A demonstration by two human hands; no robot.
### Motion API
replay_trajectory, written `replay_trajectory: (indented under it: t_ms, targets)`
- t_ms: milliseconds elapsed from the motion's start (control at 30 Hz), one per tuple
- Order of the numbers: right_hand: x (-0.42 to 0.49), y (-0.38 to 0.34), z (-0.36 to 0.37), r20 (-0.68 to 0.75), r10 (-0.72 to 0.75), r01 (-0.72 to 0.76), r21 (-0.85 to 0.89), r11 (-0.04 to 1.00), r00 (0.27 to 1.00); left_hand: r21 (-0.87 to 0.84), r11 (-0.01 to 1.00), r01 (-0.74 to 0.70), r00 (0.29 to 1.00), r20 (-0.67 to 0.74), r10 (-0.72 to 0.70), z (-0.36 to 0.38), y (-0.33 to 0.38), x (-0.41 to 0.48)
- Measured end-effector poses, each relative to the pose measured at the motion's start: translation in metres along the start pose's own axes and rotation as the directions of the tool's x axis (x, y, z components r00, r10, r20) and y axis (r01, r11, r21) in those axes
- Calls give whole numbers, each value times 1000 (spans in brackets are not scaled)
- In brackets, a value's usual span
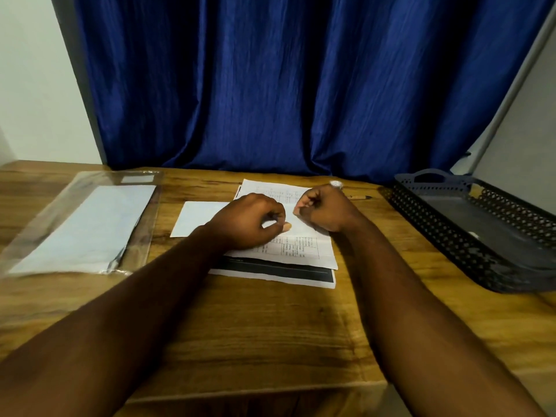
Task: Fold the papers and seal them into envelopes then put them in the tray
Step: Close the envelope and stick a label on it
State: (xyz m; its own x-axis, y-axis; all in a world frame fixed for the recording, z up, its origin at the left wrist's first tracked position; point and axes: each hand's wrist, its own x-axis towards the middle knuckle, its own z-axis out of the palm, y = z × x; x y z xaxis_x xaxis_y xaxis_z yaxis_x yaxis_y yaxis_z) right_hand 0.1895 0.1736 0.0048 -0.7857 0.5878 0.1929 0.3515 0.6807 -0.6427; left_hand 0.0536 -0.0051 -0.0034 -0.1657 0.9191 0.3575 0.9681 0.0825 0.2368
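A stack of printed papers (304,251) lies mid-table, the lowest sheet showing a black band (279,270). My left hand (249,224) rests on the top paper with curled fingers and its thumb tip pressed down, pinching the sheet. My right hand (325,209) is curled just to the right and pinches the same paper at its middle. A white envelope (195,218) lies flat, partly under my left hand. The dark perforated tray (445,236) stands at the right.
A clear plastic sleeve (84,224) holding white envelopes lies at the left. A pen (359,197) and a small white round object (336,184) sit behind my right hand. A blue curtain (301,85) hangs behind the wooden table (270,326).
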Motion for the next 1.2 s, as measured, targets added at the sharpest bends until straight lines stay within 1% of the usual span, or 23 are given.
replay_trajectory:
  t_ms: [67,133,167,233,300,367,433,467,533,600,733,900,1033,1067,1100,1167,1200]
  targets:
    - [6,6,4,-103,10,-7,37,999,995,42,999,6,1000,-31,-5,2,-2,4]
    - [15,14,5,-233,72,-66,31,997,970,84,996,30,1000,-7,-30,5,-3,10]
    - [21,17,3,-301,101,-108,-8,994,948,106,994,39,999,23,-42,7,-4,14]
    - [30,22,-3,-396,98,-177,-167,970,913,142,989,45,995,83,-57,11,-6,20]
    - [38,26,-11,-424,107,-254,-306,918,899,159,986,47,992,105,-65,14,-7,24]
    - [49,34,-13,-407,168,-344,-409,845,898,165,985,44,993,105,-62,16,-10,26]
    - [62,47,-12,-362,254,-408,-456,791,897,168,985,40,993,105,-58,18,-14,28]
    - [68,56,-11,-350,267,-410,-444,797,898,166,985,38,993,106,-56,19,-15,29]
    - [79,72,-7,-371,256,-395,-371,841,893,161,986,34,992,112,-52,20,-17,30]
    - [69,60,-9,-402,231,-377,-336,863,886,167,986,26,991,122,-47,20,-17,31]
    - [58,46,-9,-482,235,-444,-384,809,844,194,981,16,992,122,-40,18,-13,30]
    - [53,41,-6,-501,222,-447,-389,806,837,167,985,33,991,124,-55,16,-13,28]
    - [55,43,-1,-522,233,-446,-329,832,821,119,989,84,986,132,-100,8,-13,30]
    - [56,45,-1,-530,215,-418,-299,858,820,97,990,105,986,120,-116,6,-14,31]
    - [57,44,0,-553,167,-363,-267,893,816,57,989,136,986,91,-140,5,-15,33]
    - [54,34,1,-574,57,-186,-169,968,817,-102,974,203,978,-28,-207,5,-16,39]
    - [51,27,2,-555,20,-89,-98,991,831,-202,952,231,963,-94,-254,7,-15,42]
